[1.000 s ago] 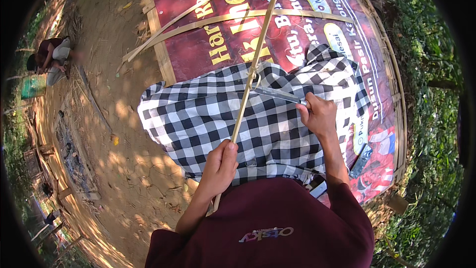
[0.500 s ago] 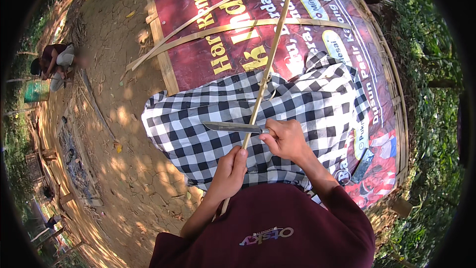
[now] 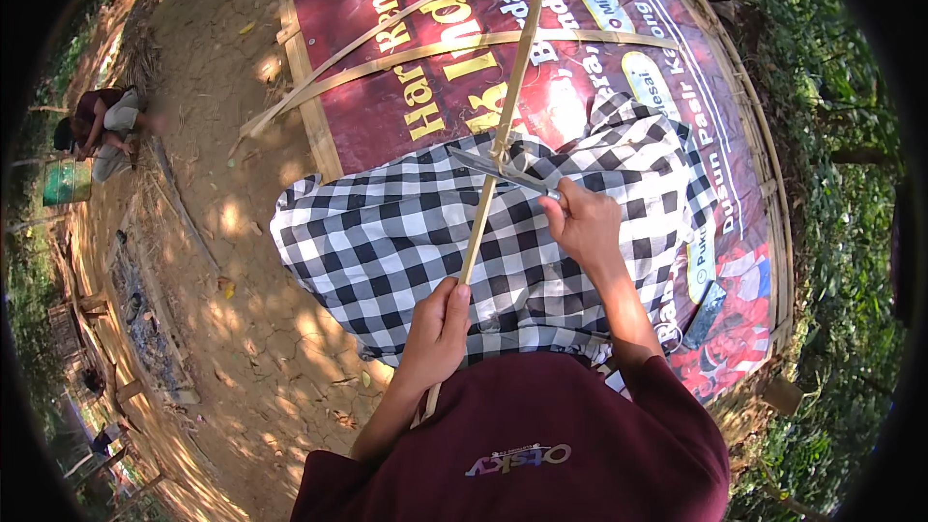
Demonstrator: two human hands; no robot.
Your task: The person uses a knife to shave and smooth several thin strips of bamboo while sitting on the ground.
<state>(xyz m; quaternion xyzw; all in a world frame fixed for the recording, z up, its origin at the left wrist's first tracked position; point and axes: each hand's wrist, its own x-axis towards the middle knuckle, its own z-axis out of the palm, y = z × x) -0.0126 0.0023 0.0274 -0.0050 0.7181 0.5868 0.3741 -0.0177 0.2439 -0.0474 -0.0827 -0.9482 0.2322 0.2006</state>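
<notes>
A long, thin bamboo strip [image 3: 515, 92] runs from my body up past the far edge of the view. My left hand [image 3: 438, 329] is closed round its near part, thumb on top. In my right hand [image 3: 588, 224] is a knife [image 3: 522, 180], gripped by the handle. Its blade lies across the strip, pointing left, at a spot where a thin curl of shaving shows. A black-and-white checkered cloth [image 3: 387, 232] covers my lap beneath both hands.
Two more bamboo strips, one a flat strip [image 3: 406, 56], lie over a red printed banner [image 3: 358, 126] ahead. A dark flat object [image 3: 705, 315] rests on the banner at right. Another person [image 3: 104, 130] crouches at far left by a green container [image 3: 67, 181].
My right hand has pushed the knife away from me along the strip, from near my left hand to the shaving. The strip's far end has shifted slightly left.
</notes>
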